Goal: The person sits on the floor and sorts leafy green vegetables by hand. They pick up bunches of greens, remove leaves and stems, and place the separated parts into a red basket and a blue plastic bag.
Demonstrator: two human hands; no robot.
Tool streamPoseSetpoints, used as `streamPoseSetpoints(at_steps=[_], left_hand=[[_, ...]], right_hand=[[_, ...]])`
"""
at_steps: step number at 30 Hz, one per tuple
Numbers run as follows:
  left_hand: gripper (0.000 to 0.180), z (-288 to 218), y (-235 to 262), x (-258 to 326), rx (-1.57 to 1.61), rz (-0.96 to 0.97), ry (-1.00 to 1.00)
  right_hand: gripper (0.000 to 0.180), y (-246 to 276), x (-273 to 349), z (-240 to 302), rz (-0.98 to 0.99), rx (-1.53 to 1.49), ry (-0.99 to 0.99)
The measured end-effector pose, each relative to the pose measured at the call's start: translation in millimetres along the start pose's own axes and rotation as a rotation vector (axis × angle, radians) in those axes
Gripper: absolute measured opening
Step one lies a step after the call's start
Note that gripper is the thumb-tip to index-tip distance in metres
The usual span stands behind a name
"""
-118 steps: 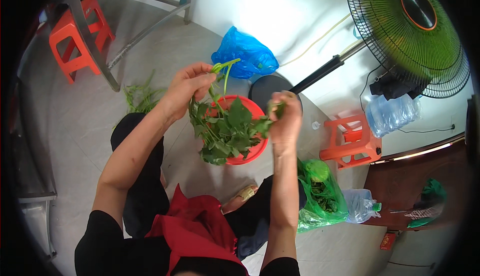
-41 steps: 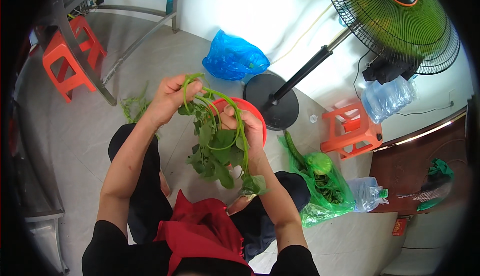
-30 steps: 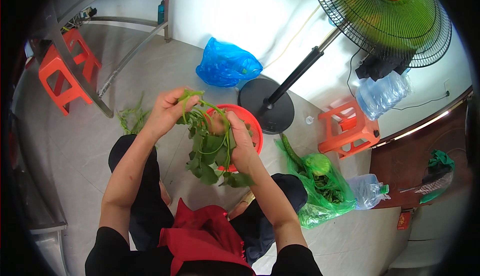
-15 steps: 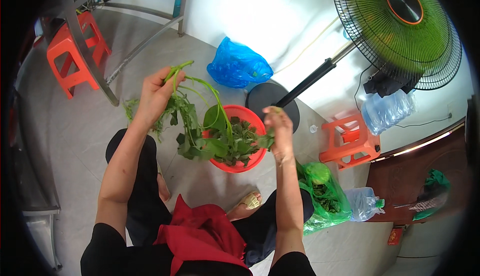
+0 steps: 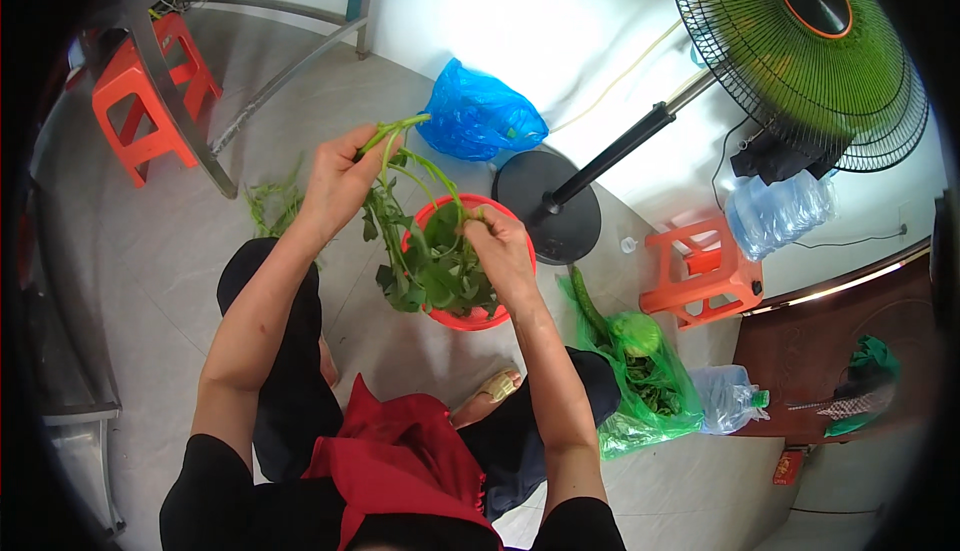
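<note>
My left hand is closed around the thick stems of a bunch of leafy green vines, whose leaves hang down to the right. With fingers pinched together, my right hand grips one of the bent green stems. Below both hands a red plastic basket stands on the floor, with green leaves inside it. The hanging vines hide part of its left side. More loose greens lie on the floor behind my left wrist.
A blue plastic bag and the fan's black round base sit beyond the basket. At right are a green bag of vegetables, a clear plastic jug and an orange stool. Another orange stool stands far left by a metal frame.
My right hand has moved left from the basket's right edge and taken hold of a stem. My left hand has shifted right with the vines, uncovering the greens on the floor.
</note>
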State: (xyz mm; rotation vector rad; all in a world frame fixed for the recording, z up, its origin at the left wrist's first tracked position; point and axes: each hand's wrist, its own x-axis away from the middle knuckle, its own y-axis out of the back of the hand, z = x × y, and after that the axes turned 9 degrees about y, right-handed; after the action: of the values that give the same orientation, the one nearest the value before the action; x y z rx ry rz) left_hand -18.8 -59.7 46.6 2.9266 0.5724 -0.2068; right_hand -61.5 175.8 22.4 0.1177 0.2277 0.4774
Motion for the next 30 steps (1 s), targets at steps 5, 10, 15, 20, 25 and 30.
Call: streamPoseSetpoints(at_steps=[5, 10, 15, 20, 25, 30], left_hand=[[0.021, 2.9, -9.6, 7.0, -0.036, -0.029, 0.012], [0.022, 13.5, 2.0, -10.2, 0.012, -0.188, 0.046], [0.023, 10.1, -7.6, -1.6, -0.034, -0.167, 0.0], [0.025, 8.0, -25.5, 5.0, -0.106, -0.213, -0.088], [0.026, 5.8, -39.7, 11.7, -0.104, -0.171, -0.123], [0.027, 8.7, -38.6, 6.7, -0.072, -0.137, -0.067]], right_hand=[[0.015, 11.9, -11.3, -2.4, -0.456, -0.246, -0.064], [0.018, 85.8, -21.7, -27.6, -0.664, -0.378, -0.05], [0.019, 56.0, -10.1, -0.8, -0.306, -0.18, -0.011], [0.024, 8.9, -2.2, 11.6, -0.16, 0.45, 0.222], [0.02, -2.0, -7.5, -12.0, -0.286, 0.624, 0.184], [0.017, 7.5, -13.8, -18.1, -0.383, 0.313, 0.183]])
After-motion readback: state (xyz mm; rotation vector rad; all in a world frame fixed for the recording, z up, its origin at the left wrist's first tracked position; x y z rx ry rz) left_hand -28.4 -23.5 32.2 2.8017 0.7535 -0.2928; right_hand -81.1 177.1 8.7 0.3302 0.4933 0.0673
